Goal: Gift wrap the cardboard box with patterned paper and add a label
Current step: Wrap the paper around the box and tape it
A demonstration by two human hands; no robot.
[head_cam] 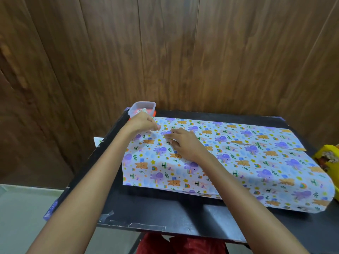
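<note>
A box wrapped in white patterned paper (247,158) with purple, orange and rainbow figures lies flat on the black table (165,213). My left hand (142,123) hovers over the paper's far left corner, fingertips pinched together on something small that I cannot make out. My right hand (183,143) rests on the top of the wrapped box just right of the left hand, its fingers curled down against the paper. A seam in the paper runs across the top toward the right.
A clear plastic container (142,108) with small stickers or labels inside stands at the table's far left corner. A yellow object (328,158) sits at the right edge. A wooden wall rises behind the table. Red cloth (183,244) shows below the front edge.
</note>
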